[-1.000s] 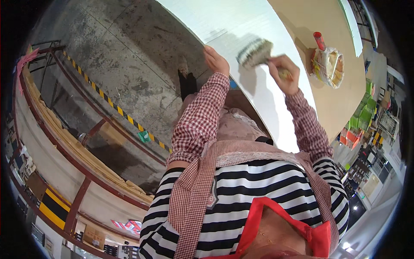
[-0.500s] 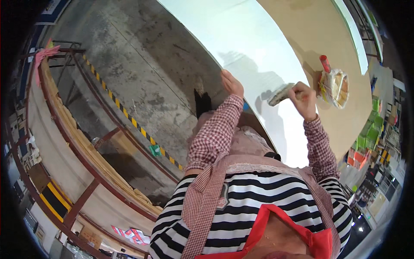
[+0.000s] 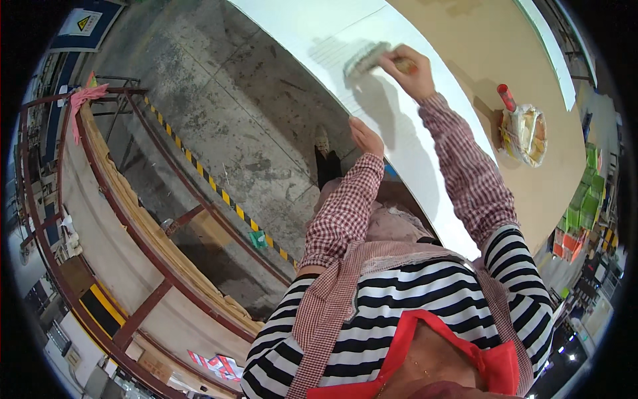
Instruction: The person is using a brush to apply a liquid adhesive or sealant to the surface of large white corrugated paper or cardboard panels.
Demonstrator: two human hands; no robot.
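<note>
A long white board [image 3: 432,156] lies slantwise in front of me on a brown surface. In my right hand [image 3: 411,72] is a wide paintbrush [image 3: 367,60], gripped by its handle, its pale bristles slightly blurred against the board. Faint streaks mark the board beside the bristles. My left hand [image 3: 367,137] is at the board's left edge, fingers bent together on it; the thumb is mostly hidden. Right of the board stands a plastic-lined tub [image 3: 525,136] with yellowish residue, and a red-handled tool [image 3: 506,97] projects beside its rim.
The brown tabletop [image 3: 485,50] extends to the right, with another pale strip [image 3: 546,50] along its far side. To the left, a dark red metal frame [image 3: 143,312] stands on the concrete floor near yellow-black tape [image 3: 193,163]. Green bins [image 3: 588,189] are at far right.
My right hand has carried the brush forward and left along the board. My left hand remains at the edge. The view has shifted slightly.
</note>
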